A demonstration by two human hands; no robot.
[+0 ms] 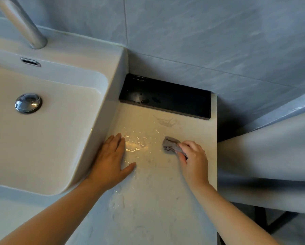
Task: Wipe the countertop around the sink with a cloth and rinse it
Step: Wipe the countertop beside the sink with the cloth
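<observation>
- Your right hand is closed around a small grey cloth; fingers curl over it, and the bunched front end sticks out past the fingertips, toward the wall.
- The cloth is pressed down on the countertop, right of centre on the pale slab, near its right edge.
- Your left hand lies flat on the countertop, fingers spread slightly, thumb out to the right. It grips nothing. Its outer edge sits against the raised side of the sink.
- Wet streaks glisten on the surface between your two hands; a second wet patch lies nearer you, beside the left forearm.
- A dull smear shows further back, just in front of the black tray.
- The black tray sits at the back of the countertop, against the grey tiled wall, with droplets on its glossy bottom.
- Sink basin is to the left: drain plug in the bottom, overflow slot on the back wall, faucet mounted behind.
</observation>
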